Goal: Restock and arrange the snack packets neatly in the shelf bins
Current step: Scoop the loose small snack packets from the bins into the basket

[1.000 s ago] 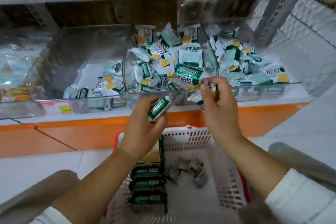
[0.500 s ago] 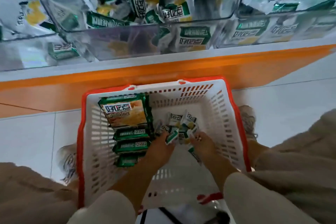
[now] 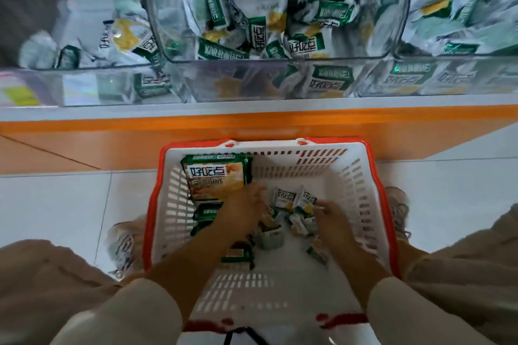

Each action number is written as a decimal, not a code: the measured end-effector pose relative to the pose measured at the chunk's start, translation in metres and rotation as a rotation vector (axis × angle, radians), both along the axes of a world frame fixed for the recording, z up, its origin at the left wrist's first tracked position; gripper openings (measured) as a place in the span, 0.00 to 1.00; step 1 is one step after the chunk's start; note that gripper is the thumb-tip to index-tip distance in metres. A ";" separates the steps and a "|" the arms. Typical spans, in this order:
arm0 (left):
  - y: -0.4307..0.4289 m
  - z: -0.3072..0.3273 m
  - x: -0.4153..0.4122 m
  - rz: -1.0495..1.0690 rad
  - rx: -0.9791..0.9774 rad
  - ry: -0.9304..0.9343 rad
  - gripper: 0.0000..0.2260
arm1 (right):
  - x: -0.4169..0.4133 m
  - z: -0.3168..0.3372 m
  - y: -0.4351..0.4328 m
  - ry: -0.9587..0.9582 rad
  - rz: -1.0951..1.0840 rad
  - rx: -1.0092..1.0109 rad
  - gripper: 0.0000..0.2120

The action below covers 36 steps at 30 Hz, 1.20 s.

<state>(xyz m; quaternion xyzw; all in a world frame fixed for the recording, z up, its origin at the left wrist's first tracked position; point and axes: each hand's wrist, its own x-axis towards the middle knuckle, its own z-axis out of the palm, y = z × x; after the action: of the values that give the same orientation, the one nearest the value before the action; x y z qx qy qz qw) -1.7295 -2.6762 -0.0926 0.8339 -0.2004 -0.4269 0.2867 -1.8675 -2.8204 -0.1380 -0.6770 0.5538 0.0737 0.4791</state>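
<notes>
Snack packets [image 3: 286, 198], probably light and slippery, are lying in the basket [image 3: 372, 176]; left hand [image 3: 246, 204] and right hand [image 3: 329, 217] are reaching among them, grip unclear; pinch crimped ends.

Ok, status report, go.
Left hand and right hand in basket, on loose packets; grip unclear. Big packs beside left hand. Nothing blocking.
</notes>
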 end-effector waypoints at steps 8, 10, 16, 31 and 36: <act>0.054 0.152 0.046 -0.099 -0.263 -0.414 0.13 | 0.051 0.136 0.048 -0.472 0.252 -0.142 0.06; 0.074 0.194 0.061 -0.091 -0.352 -0.534 0.12 | 0.067 0.179 0.064 -0.581 0.324 -0.164 0.07; 0.125 0.252 0.143 0.115 -0.372 -0.905 0.15 | 0.121 0.287 0.105 -0.815 0.588 -0.204 0.08; 0.126 0.222 0.277 -0.119 0.187 -0.502 0.39 | 0.384 0.310 0.076 0.355 1.540 -0.425 0.38; 0.123 0.215 0.283 -0.182 0.237 -0.412 0.40 | 0.388 0.298 0.074 0.335 1.565 -0.514 0.33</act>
<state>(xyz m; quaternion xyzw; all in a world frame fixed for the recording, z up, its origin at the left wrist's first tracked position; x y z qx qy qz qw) -1.4466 -2.5527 0.1228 0.9096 -0.2775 -0.2925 0.1003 -1.4797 -2.7468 0.1597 -0.9339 -0.0120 0.3559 0.0323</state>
